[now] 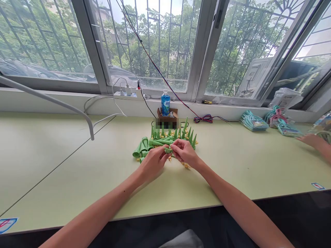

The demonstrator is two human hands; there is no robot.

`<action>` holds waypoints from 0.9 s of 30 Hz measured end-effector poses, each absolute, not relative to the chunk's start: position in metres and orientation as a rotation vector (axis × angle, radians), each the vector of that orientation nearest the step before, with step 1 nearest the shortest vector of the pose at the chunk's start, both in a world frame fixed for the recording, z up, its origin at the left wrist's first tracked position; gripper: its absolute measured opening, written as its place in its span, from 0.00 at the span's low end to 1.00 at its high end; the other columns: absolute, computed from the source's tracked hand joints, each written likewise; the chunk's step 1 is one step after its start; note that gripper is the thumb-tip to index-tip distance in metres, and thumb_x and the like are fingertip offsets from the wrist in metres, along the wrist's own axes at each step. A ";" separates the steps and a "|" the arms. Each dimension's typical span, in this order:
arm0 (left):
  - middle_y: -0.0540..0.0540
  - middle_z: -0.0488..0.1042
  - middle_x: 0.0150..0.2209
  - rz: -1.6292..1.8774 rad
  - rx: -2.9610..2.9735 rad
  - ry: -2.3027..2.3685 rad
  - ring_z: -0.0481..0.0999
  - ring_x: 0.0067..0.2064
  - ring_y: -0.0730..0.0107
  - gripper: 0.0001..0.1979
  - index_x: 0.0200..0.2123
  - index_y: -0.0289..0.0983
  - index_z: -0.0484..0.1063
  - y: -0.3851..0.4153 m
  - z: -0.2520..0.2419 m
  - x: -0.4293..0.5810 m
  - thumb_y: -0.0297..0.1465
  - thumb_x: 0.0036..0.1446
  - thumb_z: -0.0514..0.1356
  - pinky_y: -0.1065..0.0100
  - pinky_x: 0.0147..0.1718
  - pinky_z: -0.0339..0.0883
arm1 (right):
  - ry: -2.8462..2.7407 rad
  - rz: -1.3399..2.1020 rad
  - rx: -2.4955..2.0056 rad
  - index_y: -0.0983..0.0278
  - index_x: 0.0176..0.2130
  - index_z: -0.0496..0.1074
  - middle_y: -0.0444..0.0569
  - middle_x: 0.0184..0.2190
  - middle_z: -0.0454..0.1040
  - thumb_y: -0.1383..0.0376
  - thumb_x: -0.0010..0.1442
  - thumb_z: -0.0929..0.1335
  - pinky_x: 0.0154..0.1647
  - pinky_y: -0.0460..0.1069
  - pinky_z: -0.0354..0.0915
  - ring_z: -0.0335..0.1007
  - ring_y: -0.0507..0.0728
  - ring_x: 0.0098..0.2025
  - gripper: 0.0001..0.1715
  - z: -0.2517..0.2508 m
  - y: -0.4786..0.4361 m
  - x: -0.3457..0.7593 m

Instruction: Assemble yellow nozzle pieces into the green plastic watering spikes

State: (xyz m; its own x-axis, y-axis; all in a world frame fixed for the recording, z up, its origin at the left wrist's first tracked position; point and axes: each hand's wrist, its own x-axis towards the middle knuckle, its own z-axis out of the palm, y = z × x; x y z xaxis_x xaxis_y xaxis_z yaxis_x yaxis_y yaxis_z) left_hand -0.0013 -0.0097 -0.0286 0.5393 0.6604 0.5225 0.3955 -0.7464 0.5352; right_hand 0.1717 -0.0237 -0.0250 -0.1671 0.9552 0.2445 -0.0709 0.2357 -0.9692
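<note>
My left hand [152, 161] and my right hand [184, 152] meet over the pale green table [77, 165], both pinched on one small green plastic piece [168, 150] between the fingertips. Just behind them lies a heap of green cone-shaped spikes [165, 139]: some stand upright in a row, others lie on their sides at the left. Small yellowish bits [186, 165] are scattered among the spikes and under my right hand.
A blue-labelled bottle [165, 102] stands in a small brown box [167, 117] by the window sill. A power strip [128, 93] and red-black wires [204, 119] run along the sill. Teal packets [253, 121] lie at the right, near another person's hand [314, 141]. A white tube [51, 101] crosses the left.
</note>
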 end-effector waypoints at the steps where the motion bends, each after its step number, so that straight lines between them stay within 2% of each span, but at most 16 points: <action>1: 0.49 0.72 0.28 1.055 2.434 0.871 0.67 0.26 0.72 0.07 0.34 0.38 0.69 -0.009 -0.029 -0.001 0.32 0.63 0.53 0.71 0.28 0.61 | -1.400 1.168 -0.902 0.63 0.29 0.64 0.37 0.16 0.65 0.55 0.57 0.70 0.08 0.41 0.47 0.52 0.45 0.11 0.16 -0.025 -0.024 0.171; 5: 0.50 0.72 0.26 1.116 2.339 0.931 0.70 0.26 0.72 0.06 0.40 0.39 0.70 -0.009 -0.028 0.000 0.33 0.61 0.55 0.70 0.27 0.64 | -1.367 1.130 -0.899 0.63 0.29 0.63 0.37 0.17 0.65 0.55 0.57 0.69 0.08 0.42 0.47 0.52 0.45 0.11 0.16 -0.026 -0.024 0.169; 8: 0.52 0.72 0.26 1.128 2.107 0.951 0.70 0.23 0.72 0.13 0.46 0.41 0.65 -0.011 -0.025 0.002 0.36 0.59 0.58 0.70 0.23 0.67 | -1.331 1.093 -0.883 0.62 0.29 0.63 0.38 0.17 0.66 0.54 0.57 0.69 0.10 0.42 0.49 0.53 0.46 0.12 0.16 -0.026 -0.024 0.167; 13: 0.50 0.72 0.26 1.048 1.573 0.765 0.75 0.26 0.67 0.19 0.43 0.39 0.60 -0.013 -0.019 0.007 0.43 0.55 0.61 0.67 0.21 0.72 | -1.290 1.021 -0.859 0.62 0.31 0.63 0.39 0.19 0.67 0.54 0.58 0.69 0.11 0.43 0.52 0.57 0.47 0.14 0.16 -0.025 -0.023 0.167; 16: 0.46 0.75 0.27 0.953 1.325 0.695 0.77 0.27 0.67 0.19 0.42 0.36 0.63 -0.012 -0.015 0.007 0.45 0.57 0.59 0.67 0.24 0.73 | -1.317 1.013 -0.854 0.62 0.31 0.63 0.39 0.19 0.68 0.53 0.58 0.69 0.11 0.43 0.52 0.56 0.47 0.13 0.17 -0.027 -0.022 0.169; 22: 0.42 0.77 0.31 0.893 1.124 0.712 0.77 0.28 0.73 0.17 0.42 0.33 0.69 -0.010 -0.012 0.004 0.39 0.55 0.64 0.73 0.27 0.72 | -1.390 1.037 -0.829 0.62 0.32 0.63 0.38 0.18 0.66 0.53 0.58 0.68 0.10 0.43 0.49 0.55 0.46 0.12 0.17 -0.030 -0.021 0.170; 27: 0.40 0.78 0.34 0.833 1.079 0.726 0.76 0.29 0.74 0.14 0.38 0.31 0.74 -0.008 -0.013 0.003 0.38 0.56 0.63 0.72 0.31 0.74 | -1.419 1.015 -0.866 0.62 0.31 0.63 0.38 0.18 0.66 0.51 0.58 0.68 0.11 0.43 0.50 0.55 0.46 0.13 0.18 -0.030 -0.021 0.170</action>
